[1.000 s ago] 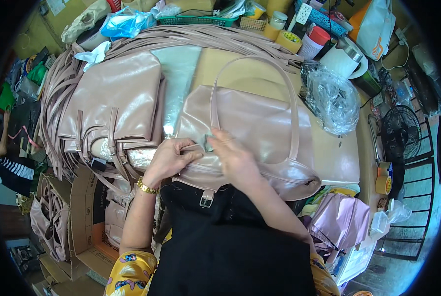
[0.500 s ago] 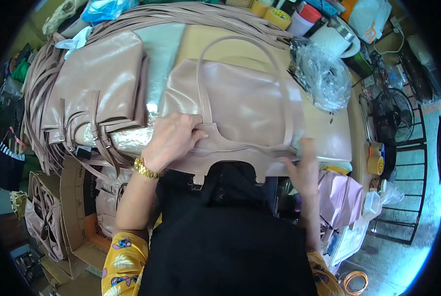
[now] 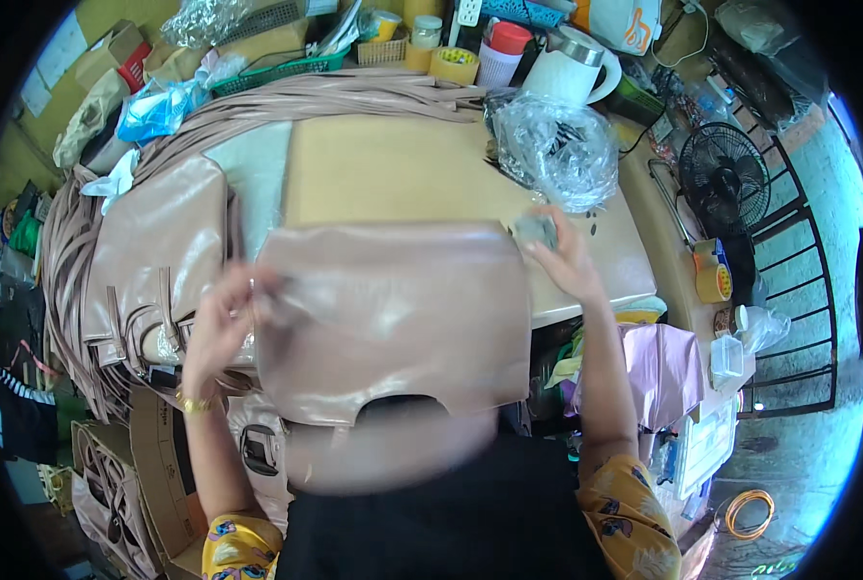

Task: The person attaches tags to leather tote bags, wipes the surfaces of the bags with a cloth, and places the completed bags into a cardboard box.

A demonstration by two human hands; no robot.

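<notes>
A glossy dusty-pink handbag [image 3: 393, 300] lies in front of me across the near side of the work surface. Its notched edge faces my body, and a blurred pink curved part [image 3: 393, 449] hangs from there over my dark clothing. Beside the bag's left edge is my left hand [image 3: 221, 324], wearing a gold bracelet; motion smears its fingers, so a grip on the bag cannot be made out. At the bag's far right corner, my right hand [image 3: 569, 259] is closed on a small grey-green wad [image 3: 536, 232], its material unclear.
More pink handbags [image 3: 161, 251] are stacked on the left, with long pink straps [image 3: 325, 97] piled behind. Crumpled clear plastic [image 3: 557, 150], a white jug [image 3: 567, 72] and tape rolls [image 3: 454, 66] stand at the back. On the right is a black fan [image 3: 724, 176].
The bag has been turned, its tall handle no longer standing at the far side. My left hand moved left; my right hand rose away from me and now shows a grey-green wad. The view shifted.
</notes>
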